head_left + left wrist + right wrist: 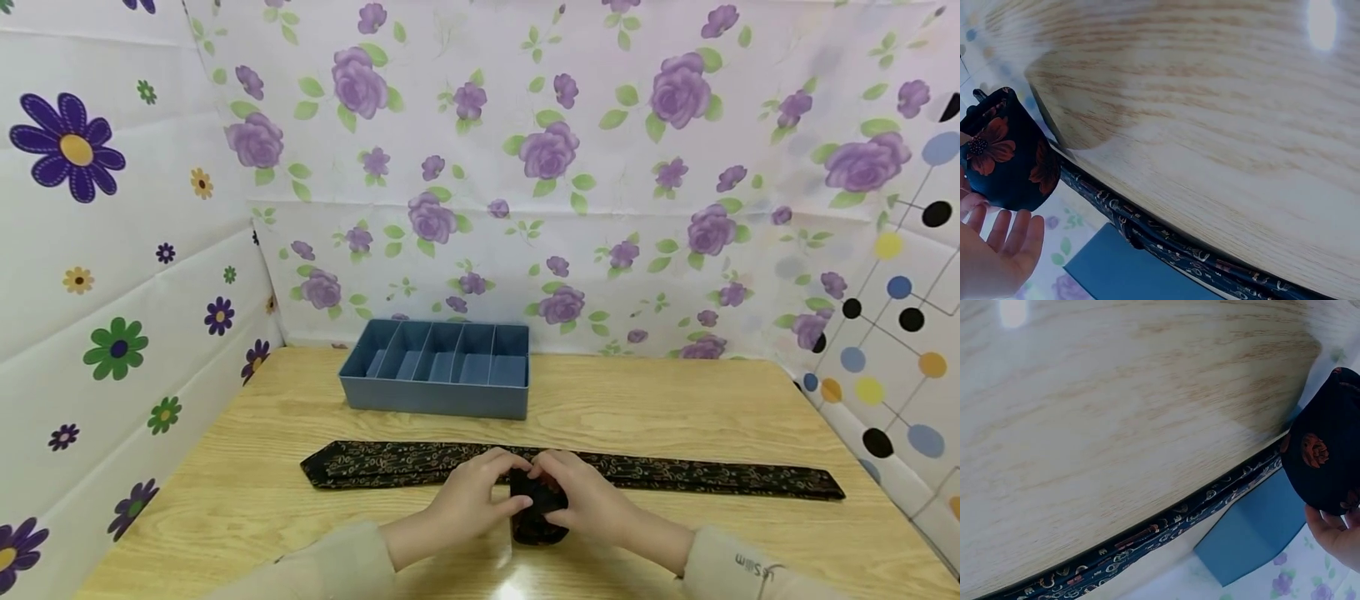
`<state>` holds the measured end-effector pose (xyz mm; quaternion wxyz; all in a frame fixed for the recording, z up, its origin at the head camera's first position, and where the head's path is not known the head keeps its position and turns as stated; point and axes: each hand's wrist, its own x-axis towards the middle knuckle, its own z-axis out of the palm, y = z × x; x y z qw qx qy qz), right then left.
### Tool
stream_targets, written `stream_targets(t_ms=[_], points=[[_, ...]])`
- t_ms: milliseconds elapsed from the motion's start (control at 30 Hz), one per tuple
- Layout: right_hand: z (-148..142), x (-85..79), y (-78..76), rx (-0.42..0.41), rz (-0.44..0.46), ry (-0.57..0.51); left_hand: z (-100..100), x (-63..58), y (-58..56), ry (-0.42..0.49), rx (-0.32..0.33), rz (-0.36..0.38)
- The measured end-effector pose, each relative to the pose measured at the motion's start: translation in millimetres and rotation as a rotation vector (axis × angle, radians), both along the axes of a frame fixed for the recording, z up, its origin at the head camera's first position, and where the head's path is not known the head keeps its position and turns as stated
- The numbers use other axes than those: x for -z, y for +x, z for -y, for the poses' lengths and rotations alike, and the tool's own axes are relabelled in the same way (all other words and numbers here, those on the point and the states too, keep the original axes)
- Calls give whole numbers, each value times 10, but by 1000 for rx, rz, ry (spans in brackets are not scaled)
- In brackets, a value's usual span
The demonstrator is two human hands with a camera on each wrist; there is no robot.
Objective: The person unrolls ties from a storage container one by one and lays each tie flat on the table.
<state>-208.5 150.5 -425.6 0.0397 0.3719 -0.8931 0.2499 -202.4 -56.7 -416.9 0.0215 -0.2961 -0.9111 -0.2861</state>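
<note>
A rolled-up black necktie (536,512) with orange flowers is held between both hands, low in the middle of the head view. My left hand (474,493) pinches it from the left, its thumb and fingertips at the near face and upper edge. From the other side my right hand (592,502) grips it with curled fingers. In the left wrist view the rolled necktie (1019,159) shows a rounded form above the fingers; the right wrist view has the rolled necktie (1319,447) over the right fingertips. Behind the hands, a patterned black necktie (382,464) lies flat across the table.
A blue-grey box (435,397) with several compartments stands at the back of the wooden table (660,400), left of centre. Flowered cloth (480,167) hangs behind the table, with more printed cloth at both sides.
</note>
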Motion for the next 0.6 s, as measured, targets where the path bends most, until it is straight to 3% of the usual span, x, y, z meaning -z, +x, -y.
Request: stream_targets(t_ms=[367,600], points=[[59,30,10,39,74,3,-33,59,-72,56,0,66],[62,62,7,51,56,-5,-37,80,-59,83,2,82]])
